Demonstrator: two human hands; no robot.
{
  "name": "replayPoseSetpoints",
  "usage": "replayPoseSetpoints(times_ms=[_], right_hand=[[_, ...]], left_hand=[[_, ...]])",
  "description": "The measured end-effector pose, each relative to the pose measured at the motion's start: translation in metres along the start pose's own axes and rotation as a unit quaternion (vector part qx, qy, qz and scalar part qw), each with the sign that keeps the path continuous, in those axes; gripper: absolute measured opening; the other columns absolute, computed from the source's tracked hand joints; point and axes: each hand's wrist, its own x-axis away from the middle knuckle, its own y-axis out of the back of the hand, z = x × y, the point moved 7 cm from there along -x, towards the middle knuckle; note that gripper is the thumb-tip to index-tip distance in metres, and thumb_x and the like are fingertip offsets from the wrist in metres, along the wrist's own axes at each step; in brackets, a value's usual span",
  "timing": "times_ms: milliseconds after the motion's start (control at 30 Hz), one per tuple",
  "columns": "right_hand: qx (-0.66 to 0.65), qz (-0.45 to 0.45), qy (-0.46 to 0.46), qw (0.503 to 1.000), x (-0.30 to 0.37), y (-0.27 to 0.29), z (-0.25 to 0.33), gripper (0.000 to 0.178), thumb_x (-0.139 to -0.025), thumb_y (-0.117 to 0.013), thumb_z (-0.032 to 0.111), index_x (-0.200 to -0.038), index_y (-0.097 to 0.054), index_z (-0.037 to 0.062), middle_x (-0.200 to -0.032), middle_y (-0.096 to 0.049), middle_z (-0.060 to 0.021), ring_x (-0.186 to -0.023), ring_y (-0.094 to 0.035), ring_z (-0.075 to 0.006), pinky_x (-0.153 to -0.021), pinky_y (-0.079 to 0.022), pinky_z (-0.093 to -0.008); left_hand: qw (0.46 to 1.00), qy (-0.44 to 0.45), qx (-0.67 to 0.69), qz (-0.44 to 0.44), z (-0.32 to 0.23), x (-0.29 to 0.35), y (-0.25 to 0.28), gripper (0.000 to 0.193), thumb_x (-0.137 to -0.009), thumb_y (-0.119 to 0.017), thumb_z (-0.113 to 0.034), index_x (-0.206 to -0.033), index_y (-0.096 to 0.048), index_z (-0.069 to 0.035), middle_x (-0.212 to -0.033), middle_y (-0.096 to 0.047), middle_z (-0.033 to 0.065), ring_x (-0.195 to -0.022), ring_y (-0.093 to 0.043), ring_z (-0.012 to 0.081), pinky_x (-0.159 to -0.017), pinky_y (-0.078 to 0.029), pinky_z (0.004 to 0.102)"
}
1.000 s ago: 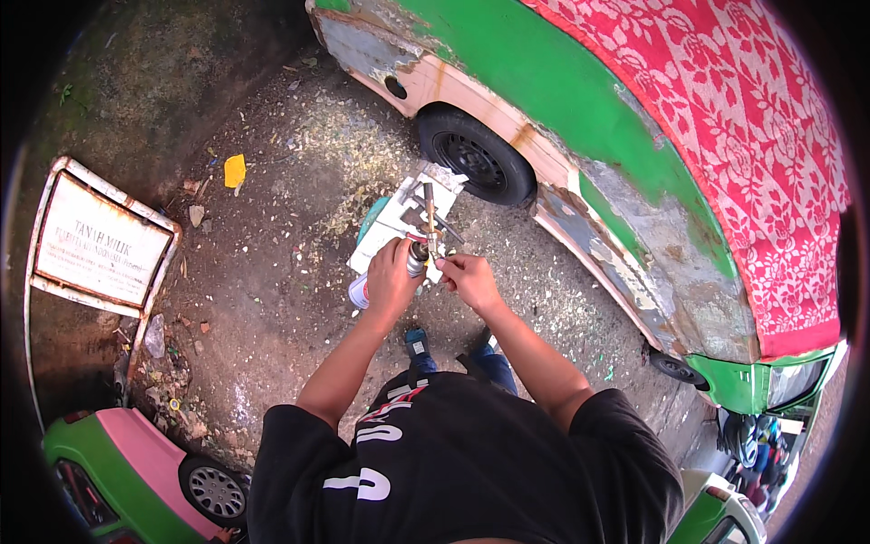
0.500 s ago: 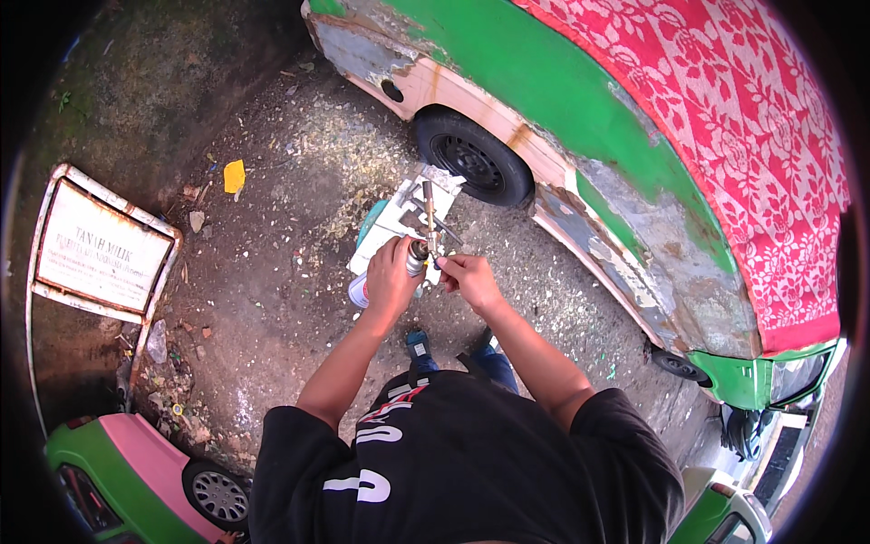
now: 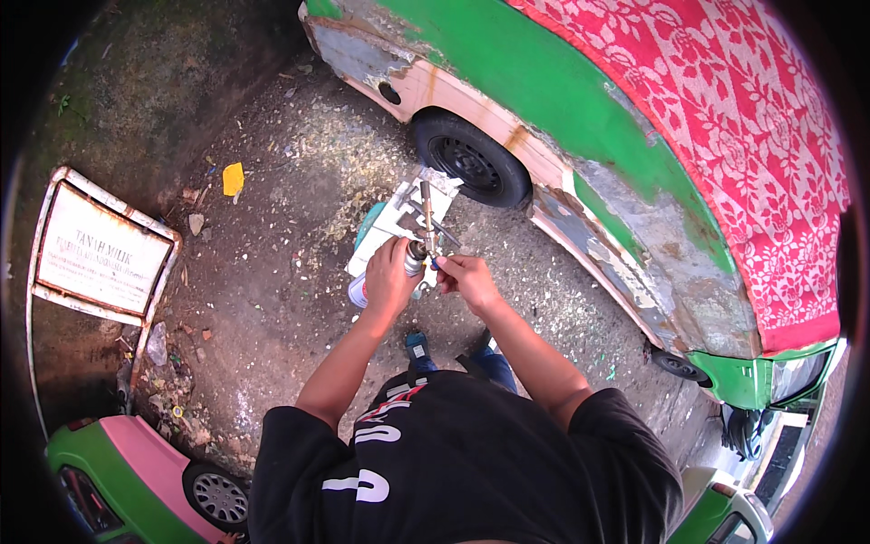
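My left hand point(image 3: 390, 279) is wrapped round a white gas canister point(image 3: 359, 291), whose base shows below my fingers. A torch head with a metal nozzle point(image 3: 427, 201) sits on the canister's top and points away from me. My right hand point(image 3: 468, 279) pinches a small blue knob point(image 3: 436, 263) on the side of the torch head. Beyond my hands, low near the ground, lies a white panel point(image 3: 388, 227) with dark tool-like pieces that I cannot make out. A teal round thing point(image 3: 368, 220) shows at its left edge. No flame is visible at the nozzle.
A green and pink van point(image 3: 553, 100) with patchy, scraped panels stands ahead and right, its tyre point(image 3: 469, 159) close behind the white panel. A red floral cloth point(image 3: 707, 118) covers it. A rusty framed sign point(image 3: 100, 249) and another car point(image 3: 136, 471) stand left. Rubble litters the ground.
Both hands and the torch stay almost in place. The fingers of my right hand have shifted slightly at the knob.
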Motion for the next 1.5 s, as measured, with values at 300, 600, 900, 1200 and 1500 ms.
replayPoseSetpoints(times_ms=[300, 600, 900, 1200, 1500], right_hand=[[-0.031, 0.014, -0.005, 0.999, 0.000, 0.003, 0.000, 0.030, -0.101, -0.062, 0.028, -0.096, -0.069, -0.0013, -0.076, -0.064, -0.0050, -0.062, -0.059, -0.0138, -0.061, -0.053, -0.0286], [-0.041, 0.019, -0.012, 0.999, 0.000, 0.004, 0.000, 0.032, -0.102, -0.060, 0.029, -0.098, -0.069, -0.0021, -0.077, -0.063, -0.0044, -0.062, -0.059, -0.0136, -0.062, -0.054, -0.0293], [-0.022, -0.010, -0.010, 1.000, -0.003, 0.007, -0.001, 0.030, -0.099, -0.066, 0.028, -0.093, -0.069, -0.0011, -0.075, -0.064, -0.0043, -0.059, -0.059, -0.0131, -0.059, -0.053, -0.0288], [-0.021, -0.041, 0.009, 0.999, -0.002, 0.007, 0.004, 0.034, -0.093, -0.073, 0.028, -0.081, -0.068, -0.0038, -0.071, -0.064, -0.0057, -0.054, -0.057, -0.0121, -0.052, -0.046, -0.0270], [-0.020, -0.032, -0.002, 0.999, -0.008, 0.011, -0.002, 0.028, -0.097, -0.068, 0.025, -0.089, -0.069, -0.0013, -0.074, -0.064, -0.0052, -0.058, -0.059, -0.0131, -0.057, -0.051, -0.0278]], left_hand=[[1.000, -0.012, 0.007, -0.009, -0.004, -0.005, 0.000, 0.062, -0.066, -0.085, -0.015, -0.120, -0.055, -0.004, -0.114, -0.063, 0.0148, -0.101, -0.063, 0.0362, -0.085, -0.051, 0.0458], [1.000, -0.001, 0.006, 0.019, -0.001, -0.003, -0.008, 0.070, -0.065, -0.085, -0.013, -0.126, -0.053, -0.004, -0.122, -0.060, 0.0148, -0.111, -0.060, 0.0353, -0.093, -0.048, 0.0455], [1.000, -0.010, 0.006, 0.008, -0.004, -0.006, -0.005, 0.067, -0.064, -0.085, -0.013, -0.123, -0.054, -0.004, -0.119, -0.062, 0.0144, -0.106, -0.062, 0.0359, -0.087, -0.051, 0.0451], [1.000, -0.005, 0.008, 0.017, -0.002, -0.008, -0.007, 0.068, -0.065, -0.085, -0.013, -0.124, -0.053, -0.005, -0.120, -0.061, 0.0148, -0.108, -0.061, 0.0359, -0.089, -0.050, 0.0455], [1.000, -0.009, -0.001, 0.015, -0.002, -0.009, -0.010, 0.066, -0.064, -0.085, -0.013, -0.122, -0.054, -0.005, -0.118, -0.062, 0.0150, -0.106, -0.062, 0.0360, -0.088, -0.051, 0.0453]])
